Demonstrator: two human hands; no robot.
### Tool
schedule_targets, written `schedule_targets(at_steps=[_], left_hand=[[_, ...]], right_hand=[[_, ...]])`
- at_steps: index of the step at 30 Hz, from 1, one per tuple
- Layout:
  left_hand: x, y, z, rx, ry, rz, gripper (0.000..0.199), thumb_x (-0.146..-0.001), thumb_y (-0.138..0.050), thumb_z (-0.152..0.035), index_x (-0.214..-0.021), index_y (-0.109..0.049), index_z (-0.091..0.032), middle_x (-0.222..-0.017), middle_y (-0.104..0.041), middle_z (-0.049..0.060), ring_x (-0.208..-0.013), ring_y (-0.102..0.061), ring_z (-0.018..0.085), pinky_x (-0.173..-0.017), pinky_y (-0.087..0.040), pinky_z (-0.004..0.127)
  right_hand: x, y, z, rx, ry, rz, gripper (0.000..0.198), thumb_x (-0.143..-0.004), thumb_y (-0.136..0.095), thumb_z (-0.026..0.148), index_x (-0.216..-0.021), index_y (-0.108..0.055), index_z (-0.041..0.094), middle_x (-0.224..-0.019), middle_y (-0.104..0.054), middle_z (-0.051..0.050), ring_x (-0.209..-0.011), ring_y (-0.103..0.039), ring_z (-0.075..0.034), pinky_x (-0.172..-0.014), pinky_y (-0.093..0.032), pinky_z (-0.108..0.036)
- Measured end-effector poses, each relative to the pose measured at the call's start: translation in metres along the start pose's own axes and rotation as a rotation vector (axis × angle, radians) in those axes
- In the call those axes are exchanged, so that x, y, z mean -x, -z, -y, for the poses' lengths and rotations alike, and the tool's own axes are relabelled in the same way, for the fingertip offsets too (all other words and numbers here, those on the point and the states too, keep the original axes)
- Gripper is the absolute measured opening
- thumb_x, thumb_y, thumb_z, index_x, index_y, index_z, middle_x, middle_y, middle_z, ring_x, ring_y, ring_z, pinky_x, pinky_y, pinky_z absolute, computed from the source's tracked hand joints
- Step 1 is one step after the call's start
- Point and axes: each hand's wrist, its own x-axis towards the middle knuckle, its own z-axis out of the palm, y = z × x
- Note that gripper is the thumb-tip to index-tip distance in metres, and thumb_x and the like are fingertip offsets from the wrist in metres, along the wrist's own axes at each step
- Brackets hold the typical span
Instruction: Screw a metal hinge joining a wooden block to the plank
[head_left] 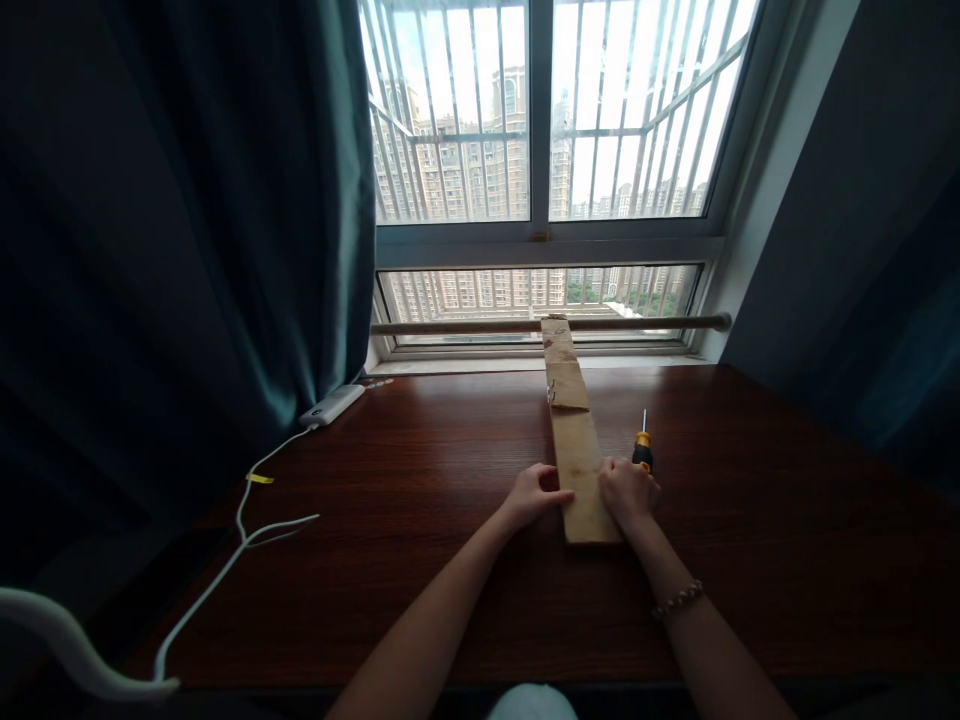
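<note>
Left hand (534,495) pinches long, flat, tan wooden-looking board (581,465); right hand (628,492) curls at its right side, hold unclear; even pressure should steady it across desk's (427,440) window-side edge.

Lower right of centre, the right hand covers the butt of the screwdriver (642,450), and that hand's (628,492) fingertips are tucked from view! Just left, do the left hand's (532,495) fingertips go under the board (581,465)? Can't tell; the board's dark far-end marks are too tiny to read. Bottom edge: both forearms (435,620) cut off, a pale rounded shape (532,703) cropped between them. Lower left, a blurry white cable (67,640) runs out of frame; up top, curtain (300,150) and window (540,120) are sliced away.
</note>
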Motion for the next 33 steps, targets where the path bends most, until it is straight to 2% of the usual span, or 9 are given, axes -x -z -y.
schedule_targets(at_steps=[3,7,10,16,22,25,29,31,33], left_hand=[[-0.001,0.001,0.001,-0.062,-0.03,0.013,0.048,-0.06,-0.067,-0.043,-0.095,-0.064,-0.012,-0.093,-0.064,0.01,-0.083,-0.057,0.021,-0.075,-0.045,0.033],[-0.002,0.001,0.005,-0.155,-0.087,0.011,0.046,-0.069,-0.058,-0.048,-0.095,-0.063,-0.011,-0.096,-0.063,0.01,-0.084,-0.057,0.021,-0.075,-0.045,0.032],[-0.002,0.001,0.007,-0.209,-0.118,-0.005,0.046,-0.07,-0.055,-0.05,-0.095,-0.063,-0.012,-0.094,-0.063,0.01,-0.083,-0.058,0.021,-0.074,-0.045,0.031],[-0.001,0.001,0.007,-0.264,-0.145,-0.025,0.045,-0.072,-0.053,-0.05,-0.094,-0.063,-0.012,-0.092,-0.063,0.009,-0.082,-0.057,0.02,-0.072,-0.045,0.03],[0.0,0.001,0.006,-0.284,-0.156,-0.027,0.045,-0.072,-0.052,-0.05,-0.094,-0.062,-0.012,-0.091,-0.063,0.009,-0.081,-0.057,0.02,-0.071,-0.044,0.03],[0.0,0.001,0.005,-0.292,-0.153,-0.027,0.046,-0.072,-0.052,-0.05,-0.095,-0.062,-0.012,-0.092,-0.063,0.009,-0.081,-0.057,0.02,-0.071,-0.044,0.029],[0.001,0.001,0.004,-0.304,-0.147,-0.028,0.046,-0.073,-0.052,-0.051,-0.093,-0.062,-0.011,-0.089,-0.063,0.009,-0.078,-0.056,0.019,-0.069,-0.044,0.029],[0.001,0.001,0.003,-0.311,-0.152,-0.03,0.045,-0.073,-0.051,-0.05,-0.093,-0.062,-0.012,-0.089,-0.062,0.009,-0.078,-0.056,0.019,-0.069,-0.044,0.028],[0.002,0.001,0.003,-0.322,-0.157,-0.033,0.044,-0.073,-0.051,-0.05,-0.092,-0.062,-0.012,-0.088,-0.062,0.008,-0.078,-0.055,0.018,-0.068,-0.043,0.027]], right_hand=[[-0.008,-0.005,-0.007,-0.03,-0.005,-0.205,0.045,-0.085,-0.027,0.036,-0.089,-0.066,0.014,-0.083,-0.063,-0.014,-0.082,-0.056,-0.025,-0.072,-0.039,-0.034],[-0.024,-0.021,-0.021,-0.084,0.108,-0.53,0.032,-0.08,-0.044,0.03,-0.103,-0.062,0.017,-0.107,-0.055,-0.012,-0.098,-0.044,-0.026,-0.085,-0.031,-0.034],[-0.037,-0.035,-0.03,-0.098,0.092,-0.505,0.034,-0.076,-0.051,0.028,-0.107,-0.061,0.019,-0.12,-0.045,-0.012,-0.102,-0.038,-0.029,-0.087,-0.028,-0.036],[-0.052,-0.05,-0.04,-0.171,0.098,-0.352,0.033,-0.077,-0.046,0.02,-0.105,-0.062,0.017,-0.105,-0.051,-0.014,-0.095,-0.044,-0.026,-0.083,-0.03,-0.033],[-0.059,-0.052,-0.044,-0.379,0.073,-0.46,0.034,-0.073,-0.042,0.012,-0.1,-0.063,0.013,-0.097,-0.056,-0.015,-0.092,-0.05,-0.025,-0.084,-0.033,-0.035],[-0.064,-0.049,-0.042,-0.662,0.033,-0.543,0.03,-0.07,-0.047,0.016,-0.096,-0.062,0.013,-0.088,-0.059,-0.011,-0.088,-0.053,-0.023,-0.082,-0.037,-0.036],[-0.065,-0.037,-0.034,-1.321,-0.003,-0.605,0.039,-0.057,-0.067,0.025,-0.093,-0.055,0.017,-0.081,-0.059,-0.001,-0.077,-0.057,-0.017,-0.073,-0.046,-0.03],[-0.06,-0.027,-0.032,-1.657,0.024,-0.57,0.047,-0.052,-0.071,0.022,-0.093,-0.05,0.02,-0.079,-0.058,0.003,-0.075,-0.059,-0.013,-0.07,-0.048,-0.025],[-0.055,-0.013,-0.032,-1.913,0.087,-0.449,0.045,-0.053,-0.07,0.019,-0.093,-0.048,0.021,-0.079,-0.06,0.003,-0.075,-0.061,-0.012,-0.068,-0.05,-0.022]])
